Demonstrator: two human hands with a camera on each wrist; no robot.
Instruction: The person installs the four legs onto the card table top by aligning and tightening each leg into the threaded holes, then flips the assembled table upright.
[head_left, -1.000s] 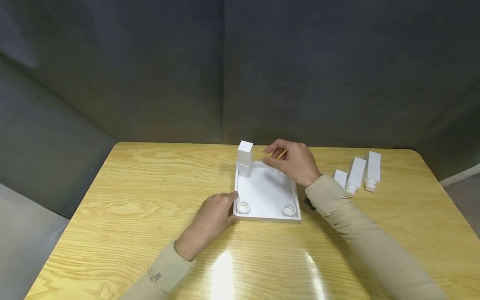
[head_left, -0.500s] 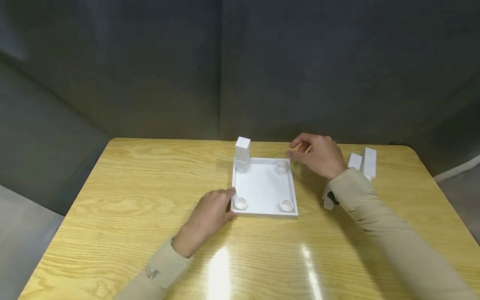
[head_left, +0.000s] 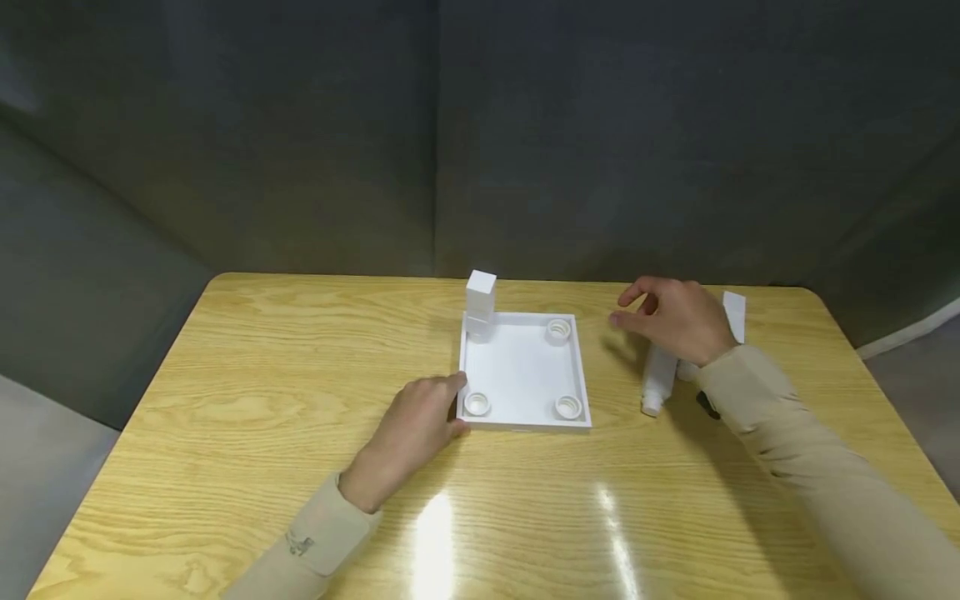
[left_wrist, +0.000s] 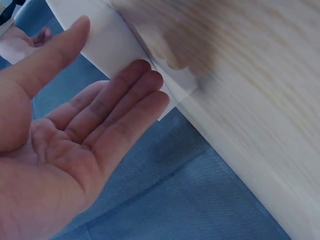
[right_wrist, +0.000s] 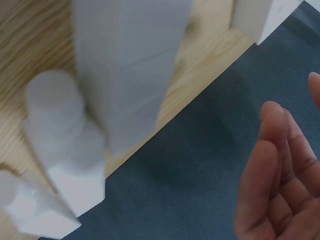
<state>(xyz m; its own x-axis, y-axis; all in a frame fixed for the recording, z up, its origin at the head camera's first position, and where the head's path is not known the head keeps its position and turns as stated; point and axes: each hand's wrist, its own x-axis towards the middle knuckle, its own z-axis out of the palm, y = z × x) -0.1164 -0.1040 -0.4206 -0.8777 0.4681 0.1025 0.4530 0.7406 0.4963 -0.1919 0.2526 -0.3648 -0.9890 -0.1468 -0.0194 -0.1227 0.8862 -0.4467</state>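
A square white tray-like panel (head_left: pixel 521 367) with a raised rim lies on the table. In its back left corner a square white leg (head_left: pixel 480 304) stands upright; round threaded sockets (head_left: pixel 567 407) show in the other three corners. My left hand (head_left: pixel 412 425) rests against the panel's left side near the front corner, its fingers straight along the edge in the left wrist view. To the right, my right hand (head_left: pixel 678 317) hovers over loose white legs (head_left: pixel 658 379), fingers loosely bent around nothing. The right wrist view shows these legs (right_wrist: pixel 70 140) lying with round screw ends, partly hidden by the hand from above.
The wooden table (head_left: pixel 300 358) has rounded back corners. A dark curtain (head_left: pixel 315 150) hangs right behind its back edge. Another loose leg (head_left: pixel 735 311) lies farthest right, half covered by the right hand.
My right hand has moved right, from above the panel's back right corner to over the loose legs, uncovering the socket there. The left hand stays against the panel.
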